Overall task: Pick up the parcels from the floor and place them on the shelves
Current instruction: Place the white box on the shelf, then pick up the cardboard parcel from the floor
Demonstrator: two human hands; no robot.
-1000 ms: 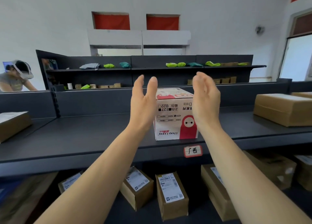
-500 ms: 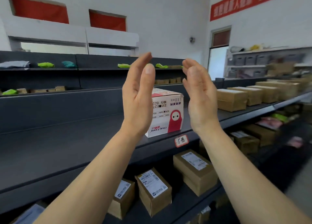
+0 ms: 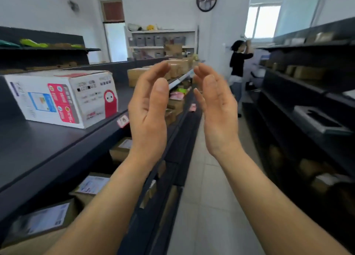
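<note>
A white parcel [image 3: 63, 98] with red and pink print and a red cartoon figure rests on the dark shelf [image 3: 48, 147] at my left. My left hand [image 3: 148, 112] and my right hand [image 3: 217, 114] are raised in front of me over the aisle, palms facing each other, fingers apart, holding nothing. Both hands are to the right of the white parcel and apart from it. Brown cardboard parcels [image 3: 46, 219] with white labels lie on the lower shelf level at the left.
A tiled aisle floor [image 3: 203, 206] runs ahead between the left shelving and another dark shelf unit [image 3: 307, 105] at the right. More brown boxes [image 3: 176, 67] sit farther along the left shelf. A person [image 3: 238, 70] in black stands at the aisle's far end.
The view has swung to the right, down the aisle. The white parcel stays on the shelf and now lies left of my hands. Both hands remain raised and empty.
</note>
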